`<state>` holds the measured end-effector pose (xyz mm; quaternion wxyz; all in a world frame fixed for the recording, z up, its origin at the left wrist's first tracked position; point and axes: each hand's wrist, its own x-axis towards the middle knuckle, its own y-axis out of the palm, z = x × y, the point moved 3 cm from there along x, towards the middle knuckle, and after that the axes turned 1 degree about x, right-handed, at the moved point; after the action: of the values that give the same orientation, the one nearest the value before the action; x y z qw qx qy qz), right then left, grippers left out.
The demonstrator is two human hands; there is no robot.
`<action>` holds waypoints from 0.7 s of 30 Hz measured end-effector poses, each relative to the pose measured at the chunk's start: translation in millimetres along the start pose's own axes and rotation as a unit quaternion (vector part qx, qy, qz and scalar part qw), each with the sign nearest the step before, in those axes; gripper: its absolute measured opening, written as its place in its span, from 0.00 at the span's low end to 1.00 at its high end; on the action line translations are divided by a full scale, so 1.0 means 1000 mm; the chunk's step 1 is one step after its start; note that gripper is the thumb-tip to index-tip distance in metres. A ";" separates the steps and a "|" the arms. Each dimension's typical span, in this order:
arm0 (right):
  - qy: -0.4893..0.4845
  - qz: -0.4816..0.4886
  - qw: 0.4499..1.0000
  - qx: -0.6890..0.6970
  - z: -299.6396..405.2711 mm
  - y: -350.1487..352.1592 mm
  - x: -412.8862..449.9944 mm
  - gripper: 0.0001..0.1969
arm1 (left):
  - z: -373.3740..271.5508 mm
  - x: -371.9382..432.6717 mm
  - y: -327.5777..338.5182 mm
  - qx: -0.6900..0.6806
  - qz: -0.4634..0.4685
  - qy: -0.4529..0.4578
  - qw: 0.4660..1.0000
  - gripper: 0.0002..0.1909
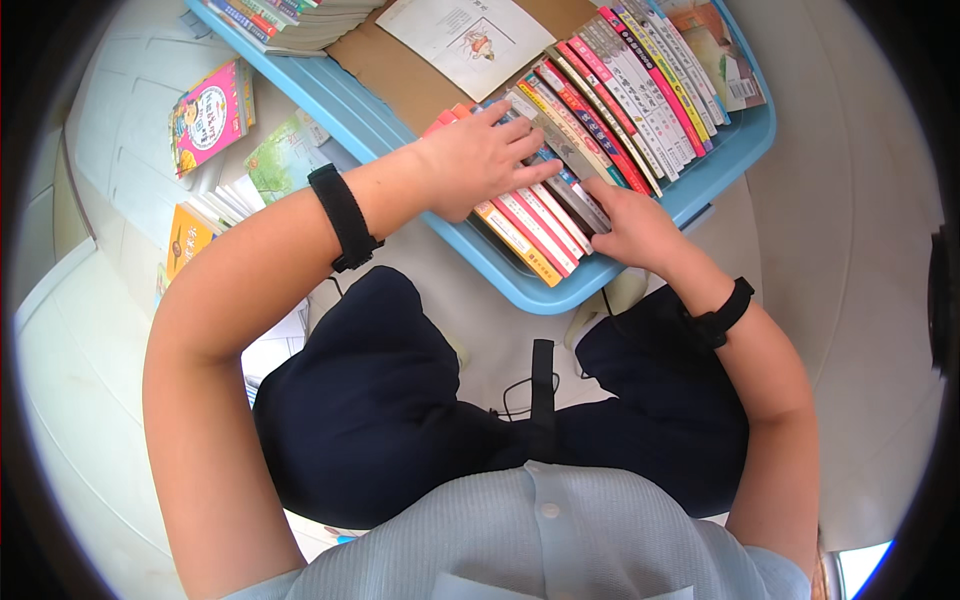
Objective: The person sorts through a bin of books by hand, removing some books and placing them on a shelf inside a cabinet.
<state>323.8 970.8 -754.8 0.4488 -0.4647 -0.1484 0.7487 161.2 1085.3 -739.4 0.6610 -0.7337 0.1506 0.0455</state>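
A blue plastic bin holds a row of books standing spine up, with pink, white, yellow and red spines. My left hand lies across the tops of the books at the near end, its fingers spread over several dark and blue spines. At the right of that same group, my right hand has its thumb and index finger at the ends of grey and dark books; whether it grips one is not plain. Beyond my right hand, a row of pink, white and yellow books leans in the bin.
An open white page with a drawing lies on brown cardboard in the bin. A book stack stands at the far left. Outside, a pink book, a green book and an orange book lie left of the bin.
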 end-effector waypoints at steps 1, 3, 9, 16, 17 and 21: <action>-0.001 -0.001 1.000 0.012 0.000 0.000 -0.001 0.21 | -0.002 0.004 0.001 -0.026 0.020 0.004 0.999 0.42; 0.006 -0.009 1.000 0.023 -0.003 -0.001 -0.002 0.20 | -0.010 0.012 0.001 -0.013 0.017 0.010 1.000 0.43; -0.034 -0.021 0.997 0.060 -0.010 -0.003 -0.007 0.25 | -0.032 0.028 -0.005 -0.006 -0.032 0.036 0.999 0.45; -0.070 0.111 0.975 0.181 -0.031 -0.016 -0.006 0.25 | -0.033 0.032 -0.013 -0.033 0.030 0.044 0.998 0.46; -0.047 0.145 0.955 0.256 -0.038 -0.023 -0.007 0.22 | -0.033 0.032 -0.015 -0.030 0.040 0.047 0.998 0.46; 0.045 0.126 0.894 0.428 -0.067 -0.033 -0.004 0.15 | -0.025 0.028 -0.027 -0.052 0.047 0.057 0.996 0.46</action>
<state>397.2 972.9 -767.1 0.5126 -0.2759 0.2665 0.7682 191.6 1058.6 -718.2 0.6097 -0.7603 0.2198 0.0427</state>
